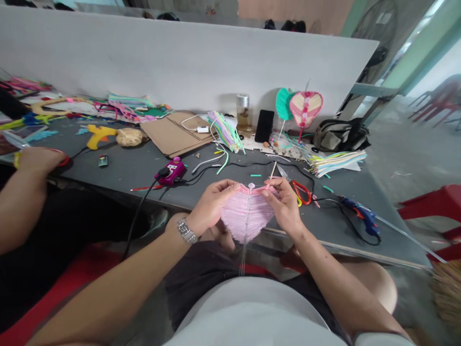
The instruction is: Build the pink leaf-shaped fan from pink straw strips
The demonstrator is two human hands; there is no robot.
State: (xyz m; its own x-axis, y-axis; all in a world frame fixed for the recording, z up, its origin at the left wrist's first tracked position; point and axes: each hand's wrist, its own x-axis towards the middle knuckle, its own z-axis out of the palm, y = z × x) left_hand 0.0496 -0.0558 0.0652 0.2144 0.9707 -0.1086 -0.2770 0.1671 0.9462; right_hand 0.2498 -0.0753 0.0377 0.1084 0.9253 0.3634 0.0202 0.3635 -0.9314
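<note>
Between my two hands is a pink heart-shaped fan made of pipe cleaners point(247, 216), its wire stems hanging down toward my lap. My left hand point(218, 202) pinches its upper left edge, with a watch on that wrist. At the upper right edge, my right hand point(283, 202) grips the fan between thumb and fingers. A darker pink strip runs along the top edge, and a small pale knob point(251, 185) sits at the middle notch. Just beyond my right hand lie orange-handled scissors point(301, 192) and a thin wooden stick point(273, 170).
A blue glue gun point(363, 216) lies at right, its cord crossing the table. A purple power socket point(171, 171) stands left of centre. Behind are pipe cleaner bundles point(226, 130), a phone point(264, 126), a jar point(243, 113) and finished fans point(306, 109). A co-worker's hand point(43, 161) holds scissors at left.
</note>
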